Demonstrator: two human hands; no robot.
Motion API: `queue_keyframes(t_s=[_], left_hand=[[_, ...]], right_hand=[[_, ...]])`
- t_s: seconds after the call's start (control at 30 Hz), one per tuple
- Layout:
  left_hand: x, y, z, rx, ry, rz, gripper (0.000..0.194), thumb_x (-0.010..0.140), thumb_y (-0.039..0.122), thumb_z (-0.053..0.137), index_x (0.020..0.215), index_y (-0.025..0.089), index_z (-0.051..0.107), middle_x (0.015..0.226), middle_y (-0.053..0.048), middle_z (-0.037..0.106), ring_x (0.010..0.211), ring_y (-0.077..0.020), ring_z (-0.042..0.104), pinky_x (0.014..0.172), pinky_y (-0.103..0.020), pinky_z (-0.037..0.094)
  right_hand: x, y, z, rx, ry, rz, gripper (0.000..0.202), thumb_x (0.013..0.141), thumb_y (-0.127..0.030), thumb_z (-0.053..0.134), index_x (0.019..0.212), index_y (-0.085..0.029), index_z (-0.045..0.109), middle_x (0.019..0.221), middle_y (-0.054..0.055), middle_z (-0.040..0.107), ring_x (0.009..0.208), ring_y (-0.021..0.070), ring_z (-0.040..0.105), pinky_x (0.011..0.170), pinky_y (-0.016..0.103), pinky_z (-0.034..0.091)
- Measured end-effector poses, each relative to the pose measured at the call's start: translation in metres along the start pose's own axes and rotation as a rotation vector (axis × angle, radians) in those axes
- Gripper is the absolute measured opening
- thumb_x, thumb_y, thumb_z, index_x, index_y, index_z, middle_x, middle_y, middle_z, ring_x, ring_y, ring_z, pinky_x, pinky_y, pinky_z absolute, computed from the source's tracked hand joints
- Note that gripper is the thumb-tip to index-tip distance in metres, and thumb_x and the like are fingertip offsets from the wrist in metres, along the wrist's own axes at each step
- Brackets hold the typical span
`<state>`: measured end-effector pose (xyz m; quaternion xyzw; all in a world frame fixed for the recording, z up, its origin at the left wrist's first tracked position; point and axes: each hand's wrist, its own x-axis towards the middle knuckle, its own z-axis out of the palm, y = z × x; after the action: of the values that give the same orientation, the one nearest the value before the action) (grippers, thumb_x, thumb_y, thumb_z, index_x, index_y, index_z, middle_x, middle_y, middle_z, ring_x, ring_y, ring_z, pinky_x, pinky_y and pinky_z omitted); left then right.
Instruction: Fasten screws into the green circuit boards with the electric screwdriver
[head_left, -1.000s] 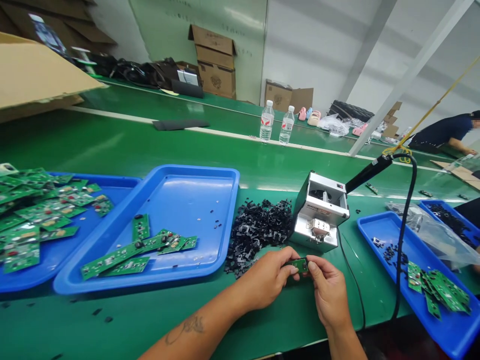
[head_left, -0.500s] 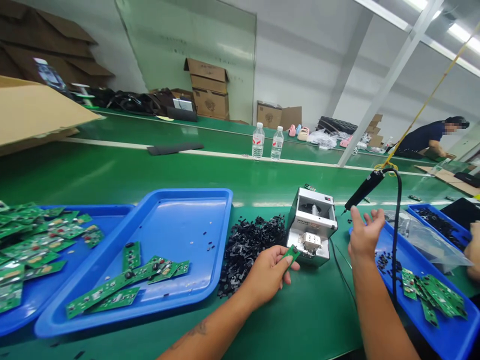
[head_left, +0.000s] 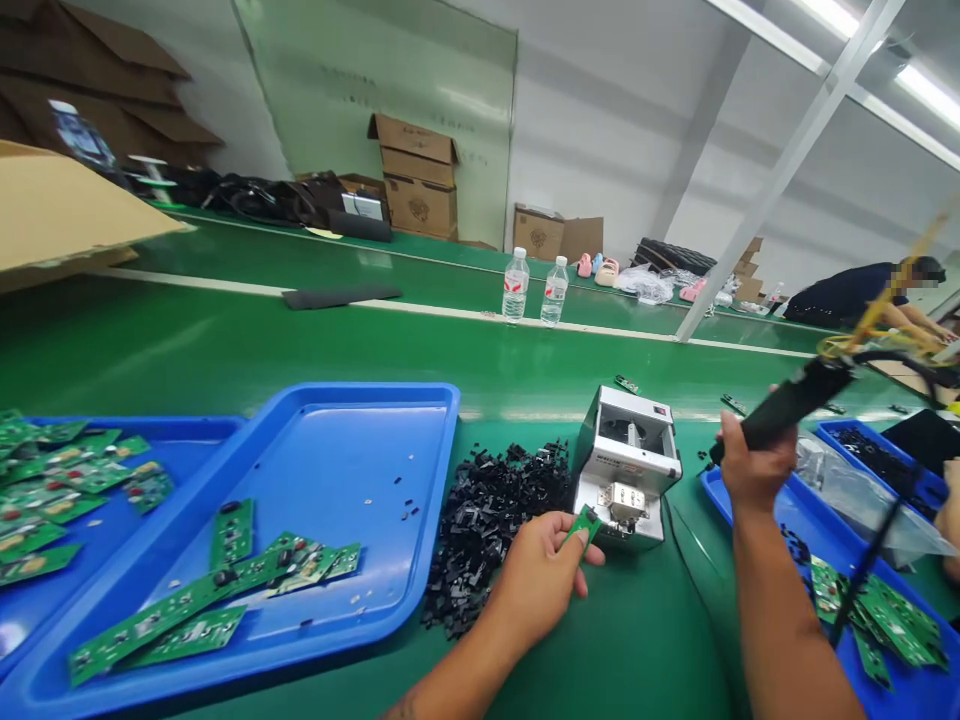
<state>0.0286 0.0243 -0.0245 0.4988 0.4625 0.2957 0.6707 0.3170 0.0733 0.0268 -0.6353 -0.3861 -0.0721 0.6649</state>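
Between four and five o'clock from the middle of the view, the left hand (head_left: 541,565) is pinching a small green circuit board (head_left: 585,522) between thumb and fingers, holding it just in front of a silver-and-black machine (head_left: 634,468). Toward half past three, the right hand (head_left: 759,468) is wrapping around a blurred black corded tool (head_left: 796,402), its far fingers partly hiding behind the handle. At six o'clock, a heap of small black parts (head_left: 491,535) is lying on the green surface (head_left: 637,635), just beside the left hand. At eight o'clock, a blue tray (head_left: 360,450) is carrying several green boards (head_left: 225,580) and scattered black bits. Near one o'clock, two clear bottles (head_left: 514,287) are standing upright, well apart from both hands.
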Motion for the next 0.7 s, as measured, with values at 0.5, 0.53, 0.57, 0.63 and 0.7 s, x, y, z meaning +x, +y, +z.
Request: queue_keyframes(t_s=[0.5,0.53,0.57,0.63,0.7], left_hand=[[-0.002,-0.005,0.007,0.03,0.047,0.015,0.024,0.093,0.036,0.054,0.097,0.014,0.063,0.082,-0.007,0.075,0.045,-0.0086,0.051,0.041,-0.02,0.033],[-0.002,-0.005,0.007,0.028,0.049,0.015,0.023,0.093,0.036,0.054,0.097,0.015,0.063,0.082,-0.007,0.076,0.044,-0.0086,0.051,0.041,-0.02,0.033],[-0.002,-0.005,0.007,0.025,0.05,0.016,0.023,0.093,0.036,0.054,0.097,0.015,0.063,0.083,-0.007,0.076,0.044,-0.0085,0.051,0.041,-0.02,0.033],[-0.003,-0.003,0.007,0.022,0.056,0.014,0.021,0.093,0.035,0.055,0.097,0.015,0.063,0.086,-0.007,0.077,0.045,-0.0087,0.053,0.041,-0.02,0.033],[-0.003,-0.001,0.007,0.023,0.061,0.014,0.021,0.093,0.035,0.055,0.096,0.016,0.063,0.086,-0.007,0.077,0.046,-0.0088,0.053,0.041,-0.02,0.033]], right_hand=[[-0.117,-0.112,0.012,0.481,-0.222,-0.22,0.062,0.09,-0.02,0.068,0.145,-0.026,0.042,0.07,-0.008,0.058,0.046,0.0098,0.054,0.053,0.028,0.052],[-0.118,-0.11,0.014,0.475,-0.207,-0.245,0.063,0.09,-0.021,0.068,0.146,-0.027,0.041,0.071,-0.008,0.059,0.048,0.0108,0.055,0.055,0.03,0.054],[-0.118,-0.107,0.015,0.467,-0.211,-0.26,0.064,0.089,-0.022,0.069,0.146,-0.027,0.04,0.072,-0.007,0.059,0.049,0.0115,0.056,0.057,0.032,0.056],[-0.12,-0.103,0.016,0.444,-0.255,-0.272,0.065,0.088,-0.022,0.07,0.145,-0.027,0.04,0.073,-0.007,0.058,0.052,0.0118,0.057,0.063,0.034,0.058],[-0.121,-0.099,0.017,0.435,-0.298,-0.273,0.062,0.088,-0.021,0.07,0.143,-0.026,0.041,0.072,-0.008,0.058,0.053,0.0107,0.057,0.064,0.033,0.058]])
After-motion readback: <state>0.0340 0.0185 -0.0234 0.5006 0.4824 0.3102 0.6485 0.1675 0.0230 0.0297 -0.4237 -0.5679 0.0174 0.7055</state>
